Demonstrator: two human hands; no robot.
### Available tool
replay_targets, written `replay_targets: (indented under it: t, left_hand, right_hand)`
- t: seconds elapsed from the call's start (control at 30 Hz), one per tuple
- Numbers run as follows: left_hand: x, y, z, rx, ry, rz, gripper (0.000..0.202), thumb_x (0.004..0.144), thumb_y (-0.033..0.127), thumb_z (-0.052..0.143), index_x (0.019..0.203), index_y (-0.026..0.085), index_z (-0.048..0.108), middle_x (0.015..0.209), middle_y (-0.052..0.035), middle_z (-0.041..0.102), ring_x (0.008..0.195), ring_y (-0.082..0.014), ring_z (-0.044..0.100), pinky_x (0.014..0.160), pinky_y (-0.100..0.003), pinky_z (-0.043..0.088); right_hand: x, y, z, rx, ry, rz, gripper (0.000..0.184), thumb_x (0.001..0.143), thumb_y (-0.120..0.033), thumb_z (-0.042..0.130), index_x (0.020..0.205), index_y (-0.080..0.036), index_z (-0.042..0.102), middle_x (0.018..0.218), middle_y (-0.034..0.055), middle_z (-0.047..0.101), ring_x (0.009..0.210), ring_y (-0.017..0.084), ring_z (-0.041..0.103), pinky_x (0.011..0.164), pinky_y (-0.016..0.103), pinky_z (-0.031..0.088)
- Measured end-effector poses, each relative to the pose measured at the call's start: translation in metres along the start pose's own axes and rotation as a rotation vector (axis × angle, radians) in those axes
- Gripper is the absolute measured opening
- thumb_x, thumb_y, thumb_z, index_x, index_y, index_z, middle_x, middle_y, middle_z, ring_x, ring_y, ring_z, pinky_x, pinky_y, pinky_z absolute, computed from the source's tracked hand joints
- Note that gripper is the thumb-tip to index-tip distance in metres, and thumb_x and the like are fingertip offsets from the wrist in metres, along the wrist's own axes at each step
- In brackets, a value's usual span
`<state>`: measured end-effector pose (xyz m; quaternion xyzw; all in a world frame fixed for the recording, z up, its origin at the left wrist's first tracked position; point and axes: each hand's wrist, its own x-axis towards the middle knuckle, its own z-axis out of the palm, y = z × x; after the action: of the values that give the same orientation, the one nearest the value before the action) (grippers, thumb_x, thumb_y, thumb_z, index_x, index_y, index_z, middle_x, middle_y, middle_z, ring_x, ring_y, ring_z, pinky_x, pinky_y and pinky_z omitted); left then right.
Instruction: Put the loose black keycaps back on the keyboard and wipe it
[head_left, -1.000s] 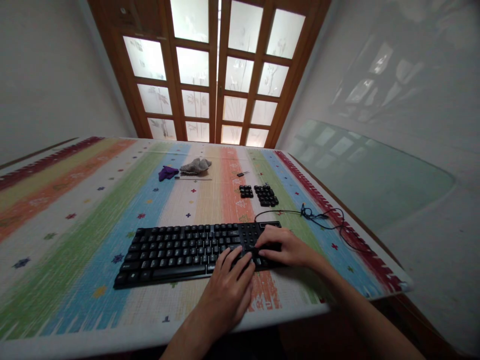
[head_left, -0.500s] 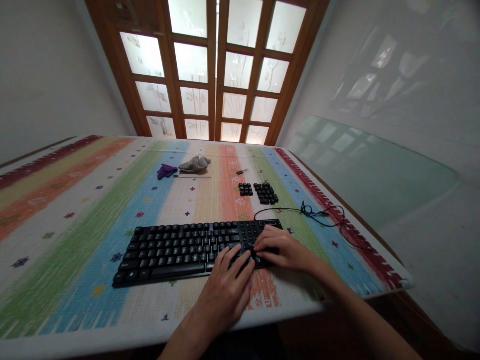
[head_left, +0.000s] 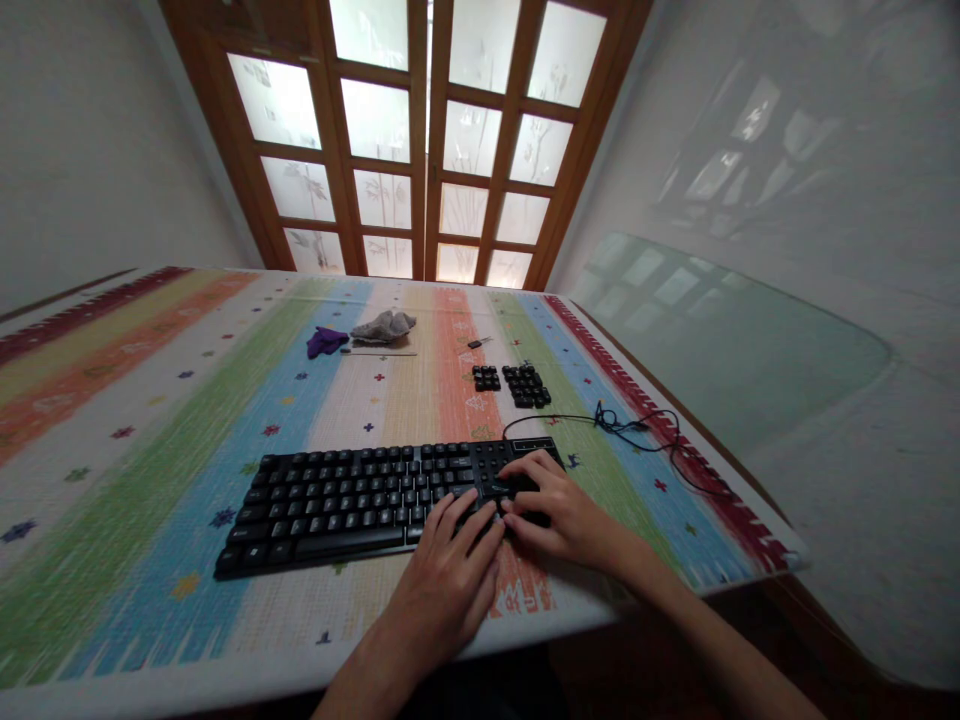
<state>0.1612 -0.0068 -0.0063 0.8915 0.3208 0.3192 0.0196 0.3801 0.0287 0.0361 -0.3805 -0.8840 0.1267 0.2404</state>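
Note:
A black keyboard (head_left: pixel 337 508) lies on the striped tablecloth, with bare sockets where the keys at its right part are off. My left hand (head_left: pixel 454 570) rests over its lower right portion, fingers stretched out and slightly apart on the keys. Just to the right, my right hand (head_left: pixel 559 510) is bent over the keyboard's right end. Its thumb and one finger come close together near the lower keys, while the index finger reaches higher. Whatever sits between those fingertips is too small and hidden to name.
Loose black keycaps (head_left: pixel 526 385) lie in two groups behind the keyboard, near a small wire-ended tool (head_left: pixel 478 343). A black cable (head_left: pixel 630 422) coils at right. Farther left are a purple cloth (head_left: pixel 326 341), a grey cloth (head_left: pixel 384 327) and a thin stick (head_left: pixel 381 352).
The right index finger has lifted and spread away from the thumb, and the right hand has shifted slightly. My left hand stays on the keyboard. The whole view has drifted a little.

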Motion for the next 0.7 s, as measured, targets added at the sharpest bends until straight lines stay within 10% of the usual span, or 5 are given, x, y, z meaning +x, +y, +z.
replay_targets:
  t: [0.33, 0.7]
  left_hand:
    - [0.000, 0.001, -0.002, -0.003, 0.046, 0.014, 0.036, 0.091, 0.014, 0.052, 0.125, 0.015, 0.061, 0.128, -0.0120, 0.064, 0.128, -0.0309, 0.052, 0.107, -0.057, 0.046]
    - [0.001, 0.001, -0.004, -0.027, 0.042, 0.001, 0.034, 0.090, 0.013, 0.052, 0.122, 0.016, 0.063, 0.126, -0.0107, 0.065, 0.127, -0.0287, 0.052, 0.107, -0.055, 0.047]
  right_hand:
    - [0.026, 0.019, -0.018, -0.161, 0.010, -0.025, 0.018, 0.094, -0.024, 0.059, 0.104, -0.023, 0.074, 0.112, 0.0100, 0.066, 0.107, 0.026, 0.055, 0.096, 0.048, 0.048]
    - [0.132, 0.110, -0.015, -0.313, 0.066, 0.151, 0.015, 0.090, -0.018, 0.060, 0.094, -0.017, 0.075, 0.097, 0.0078, 0.074, 0.091, 0.022, 0.061, 0.091, 0.037, 0.042]
